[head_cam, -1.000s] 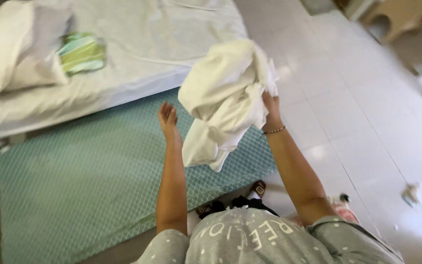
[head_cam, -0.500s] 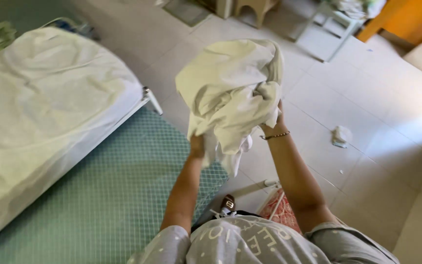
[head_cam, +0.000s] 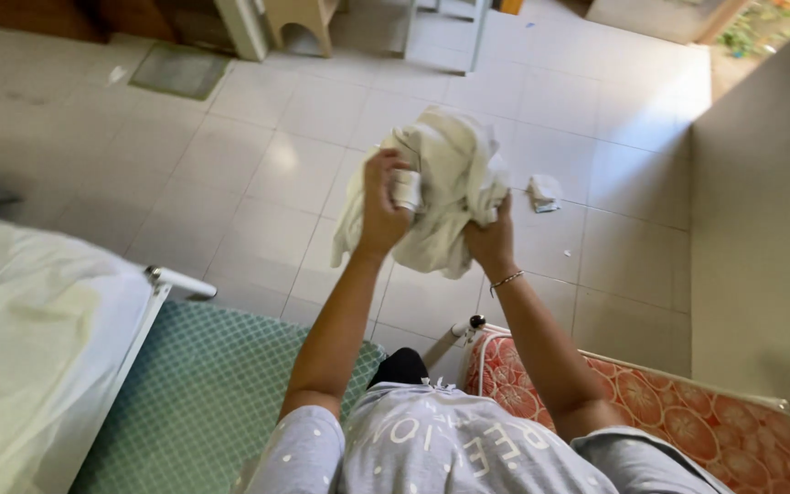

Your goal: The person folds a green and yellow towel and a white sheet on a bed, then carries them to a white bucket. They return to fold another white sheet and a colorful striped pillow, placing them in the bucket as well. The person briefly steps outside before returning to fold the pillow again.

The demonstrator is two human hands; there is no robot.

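Tiled floor (head_cam: pixel 258 137) spans room below bundle. Green mattress (head_cam: pixel 203 402) lower left of bundle, white-sheeted bed (head_cam: pixel 29 348) beside it; red floral mattress (head_cam: pixel 688 412) lower right. Cream cloth bundle (head_cam: pixel 445 183) held up mid-air between both hands. Left hand (head_cam: pixel 384 206) gripping bundle's left side; right hand (head_cam: pixel 494 240) clenched on its lower right. Small white scrap (head_cam: pixel 544 192) on floor, just right of bundle.
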